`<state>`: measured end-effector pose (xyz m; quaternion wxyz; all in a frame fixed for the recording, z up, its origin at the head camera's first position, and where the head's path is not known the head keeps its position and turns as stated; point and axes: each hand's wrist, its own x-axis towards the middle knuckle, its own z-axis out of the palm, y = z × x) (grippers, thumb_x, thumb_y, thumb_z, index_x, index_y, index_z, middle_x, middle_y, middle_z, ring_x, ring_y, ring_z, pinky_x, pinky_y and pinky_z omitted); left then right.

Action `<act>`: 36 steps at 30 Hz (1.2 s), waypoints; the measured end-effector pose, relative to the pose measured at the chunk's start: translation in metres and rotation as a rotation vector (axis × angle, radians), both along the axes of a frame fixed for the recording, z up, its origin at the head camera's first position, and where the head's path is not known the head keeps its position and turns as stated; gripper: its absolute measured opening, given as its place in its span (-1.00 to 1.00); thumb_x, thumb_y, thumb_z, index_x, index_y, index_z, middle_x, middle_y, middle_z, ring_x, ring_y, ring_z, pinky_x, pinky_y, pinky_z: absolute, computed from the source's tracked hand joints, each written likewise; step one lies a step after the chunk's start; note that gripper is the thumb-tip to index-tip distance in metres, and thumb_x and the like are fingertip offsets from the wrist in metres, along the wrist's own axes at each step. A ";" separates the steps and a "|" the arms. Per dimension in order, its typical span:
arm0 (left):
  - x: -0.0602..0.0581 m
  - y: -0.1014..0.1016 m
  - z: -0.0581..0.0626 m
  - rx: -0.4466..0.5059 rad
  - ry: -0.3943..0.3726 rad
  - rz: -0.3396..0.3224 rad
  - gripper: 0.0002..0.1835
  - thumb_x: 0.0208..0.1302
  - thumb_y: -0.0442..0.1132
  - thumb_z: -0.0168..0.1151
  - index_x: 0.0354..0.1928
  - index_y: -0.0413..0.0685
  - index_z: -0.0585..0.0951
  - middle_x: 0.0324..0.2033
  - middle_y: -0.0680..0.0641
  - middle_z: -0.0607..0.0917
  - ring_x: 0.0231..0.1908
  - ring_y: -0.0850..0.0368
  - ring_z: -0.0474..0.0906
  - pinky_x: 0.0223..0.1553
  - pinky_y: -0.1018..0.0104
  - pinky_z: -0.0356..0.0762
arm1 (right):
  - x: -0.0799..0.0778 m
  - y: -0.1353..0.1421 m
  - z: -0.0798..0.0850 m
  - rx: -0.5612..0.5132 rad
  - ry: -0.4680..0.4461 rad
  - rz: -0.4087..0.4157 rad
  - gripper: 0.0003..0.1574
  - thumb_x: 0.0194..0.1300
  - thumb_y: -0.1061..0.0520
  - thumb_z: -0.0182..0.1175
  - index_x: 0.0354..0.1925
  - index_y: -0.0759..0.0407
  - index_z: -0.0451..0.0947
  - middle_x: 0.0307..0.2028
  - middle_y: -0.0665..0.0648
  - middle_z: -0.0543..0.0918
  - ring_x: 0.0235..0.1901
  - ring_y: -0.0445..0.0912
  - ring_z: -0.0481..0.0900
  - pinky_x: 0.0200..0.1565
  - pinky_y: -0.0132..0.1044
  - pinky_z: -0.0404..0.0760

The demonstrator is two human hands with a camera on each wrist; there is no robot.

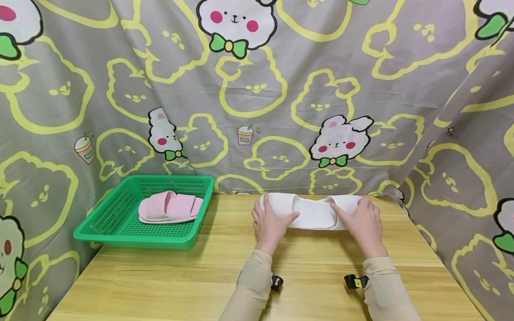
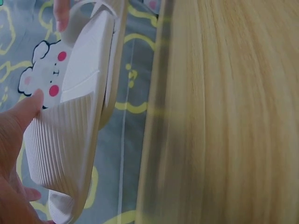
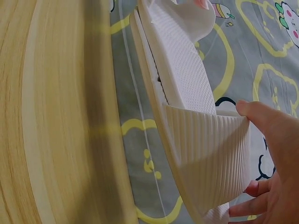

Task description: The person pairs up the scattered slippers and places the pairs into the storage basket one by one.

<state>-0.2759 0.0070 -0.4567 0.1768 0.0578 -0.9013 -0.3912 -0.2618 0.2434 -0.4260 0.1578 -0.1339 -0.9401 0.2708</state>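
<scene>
A pair of white slippers (image 1: 315, 214) is fitted together, heel to toe, near the back of the table. My left hand (image 1: 272, 225) grips the left end, thumb along the ribbed strap (image 2: 60, 144) and fingers round the toe side. At the other end my right hand (image 1: 366, 225) holds the second slipper by its ribbed strap (image 3: 210, 154), the thumb at the strap's edge. Both wrist views show the two soles lying against each other, with a thin dark gap between them. The undersides of the slippers are mostly hidden in the head view.
On the left stands a green plastic basket (image 1: 136, 241) with perforated sides. Pink slippers (image 1: 176, 207) lie inside it. The wooden table (image 1: 313, 254) ends at a patterned grey curtain (image 1: 265, 169), which also runs along both sides. A black camera (image 1: 277, 283) sits on each wrist.
</scene>
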 end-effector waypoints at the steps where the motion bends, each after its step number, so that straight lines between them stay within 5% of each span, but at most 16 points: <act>1: 0.000 0.000 0.000 -0.002 0.000 0.000 0.27 -0.22 0.46 0.40 0.50 0.06 0.10 0.41 -0.21 0.17 0.29 -0.26 0.19 0.00 -0.17 0.45 | 0.000 0.000 0.000 -0.001 0.000 -0.001 0.21 0.04 -0.63 0.12 0.08 0.40 0.19 -0.09 0.44 0.42 0.09 0.37 0.34 -0.12 0.20 0.46; 36: 0.004 0.006 0.005 -0.030 -0.042 -0.070 0.24 -0.16 0.52 0.30 0.52 0.10 0.07 0.42 -0.17 0.23 0.26 -0.21 0.26 0.05 -0.17 0.45 | -0.002 0.003 -0.002 -0.018 -0.007 -0.013 0.23 0.02 -0.65 0.11 0.08 0.38 0.16 -0.06 0.47 0.41 0.11 0.38 0.33 -0.14 0.21 0.46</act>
